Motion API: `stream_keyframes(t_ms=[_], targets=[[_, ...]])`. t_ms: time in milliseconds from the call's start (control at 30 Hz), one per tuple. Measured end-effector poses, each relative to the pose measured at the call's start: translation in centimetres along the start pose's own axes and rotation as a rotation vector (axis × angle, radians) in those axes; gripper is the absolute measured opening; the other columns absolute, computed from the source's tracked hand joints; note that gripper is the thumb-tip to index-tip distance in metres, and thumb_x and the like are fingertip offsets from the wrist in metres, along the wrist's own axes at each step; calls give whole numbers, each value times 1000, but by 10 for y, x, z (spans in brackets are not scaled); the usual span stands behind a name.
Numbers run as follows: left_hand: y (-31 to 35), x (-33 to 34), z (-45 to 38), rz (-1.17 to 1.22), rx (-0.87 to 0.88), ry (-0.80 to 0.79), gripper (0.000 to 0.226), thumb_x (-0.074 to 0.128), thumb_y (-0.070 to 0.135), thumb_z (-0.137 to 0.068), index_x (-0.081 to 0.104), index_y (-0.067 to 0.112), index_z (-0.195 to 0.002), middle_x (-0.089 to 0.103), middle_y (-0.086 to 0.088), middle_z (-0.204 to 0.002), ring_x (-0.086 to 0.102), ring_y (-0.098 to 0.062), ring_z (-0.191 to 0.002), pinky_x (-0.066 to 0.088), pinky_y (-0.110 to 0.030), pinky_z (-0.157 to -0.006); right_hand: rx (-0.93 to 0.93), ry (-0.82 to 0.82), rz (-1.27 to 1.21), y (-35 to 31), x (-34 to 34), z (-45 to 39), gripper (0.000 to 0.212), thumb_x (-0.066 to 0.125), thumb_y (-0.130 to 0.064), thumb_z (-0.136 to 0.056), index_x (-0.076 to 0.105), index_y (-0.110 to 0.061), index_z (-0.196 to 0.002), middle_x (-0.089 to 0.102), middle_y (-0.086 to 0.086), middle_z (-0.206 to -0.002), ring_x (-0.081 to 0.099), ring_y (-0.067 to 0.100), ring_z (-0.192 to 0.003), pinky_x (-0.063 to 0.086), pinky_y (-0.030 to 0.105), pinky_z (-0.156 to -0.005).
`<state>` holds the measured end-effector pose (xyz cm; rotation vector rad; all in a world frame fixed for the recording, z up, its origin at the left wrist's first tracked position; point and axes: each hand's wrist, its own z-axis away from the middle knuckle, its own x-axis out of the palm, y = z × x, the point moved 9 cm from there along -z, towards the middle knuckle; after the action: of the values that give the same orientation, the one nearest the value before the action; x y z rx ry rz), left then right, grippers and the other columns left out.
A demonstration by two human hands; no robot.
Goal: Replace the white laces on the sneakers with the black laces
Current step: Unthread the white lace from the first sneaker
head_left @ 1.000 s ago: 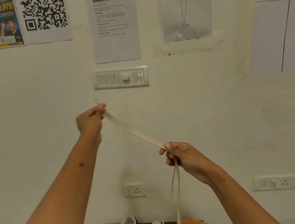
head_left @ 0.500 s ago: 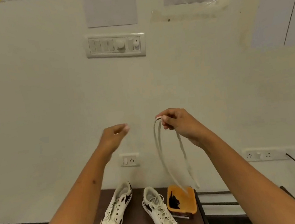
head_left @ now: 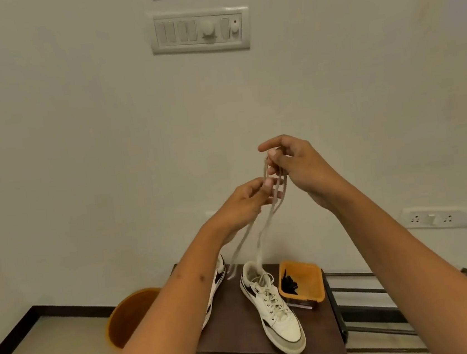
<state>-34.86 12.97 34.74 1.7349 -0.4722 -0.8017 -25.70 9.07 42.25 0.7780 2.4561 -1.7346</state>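
While the right hand pinches the folded white lace at its top, the left hand grips the strands at seven o'clock of it; the ends dangle above two sneakers on the cabinet, black laces in the orange tray at three o'clock.

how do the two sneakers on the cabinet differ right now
The right sneaker is in full view, and white laces are threaded through its eyelets. The left sneaker is mostly hidden behind the left forearm, so its lacing cannot be seen. The right one lies beside the orange tray; the left one lies farther from it. Both are white with dark side panels and rest on the brown cabinet.
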Motion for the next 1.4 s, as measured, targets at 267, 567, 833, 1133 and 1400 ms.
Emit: stream_keyframes(t_ms=[267, 567, 833, 1133, 1400], targets=[[-21, -4, 19, 79, -48, -96, 28, 58, 32, -96, 46, 13, -112, 71, 1, -83, 69, -18, -95, 45, -38, -99, 51, -16, -133, 11, 14, 7, 16, 56, -18, -98, 67, -12, -109, 60, 0, -82, 59, 7, -71, 50, 21, -73], [-78, -63, 50, 83, -84, 103, 28, 38, 30, -105, 58, 19, -89, 52, 4, -84, 54, -9, -77, 47, -26, -84, 222, 32, -132, 84, 9, 25, 6, 63, -12, -93, 67, -16, -96, 61, 4, -92, 59, 14, -80, 48, 26, -76], [-152, -74, 40, 709, -165, 238, 34, 33, 30, -106, 53, 16, -83, 70, -8, -93, 69, -22, -87, 44, -43, -98, 554, -271, -309, 197, 118, 80, 15, 63, -13, -92, 64, -6, -106, 70, 8, -91, 67, 16, -82, 50, 34, -85], [-309, -163, 54, 541, -534, 744, 21, 36, 31, -106, 51, 18, -115, 46, 0, -80, 35, -7, -49, 39, -19, -42, 672, -461, 68, 325, 236, 83, 14, 52, -27, -100, 63, -22, -106, 66, 1, -104, 67, 10, -81, 49, 26, -79], [-441, -201, 54, -130, -787, 759, 35, 33, 30, -107, 48, 13, -133, 60, -8, -113, 59, -23, -95, 49, -35, -76, 273, -711, 635, 386, 371, 79, 43, 44, -34, -101, 36, -39, -144, 16, 5, -156, 31, 34, -133, 30, 51, -108]])
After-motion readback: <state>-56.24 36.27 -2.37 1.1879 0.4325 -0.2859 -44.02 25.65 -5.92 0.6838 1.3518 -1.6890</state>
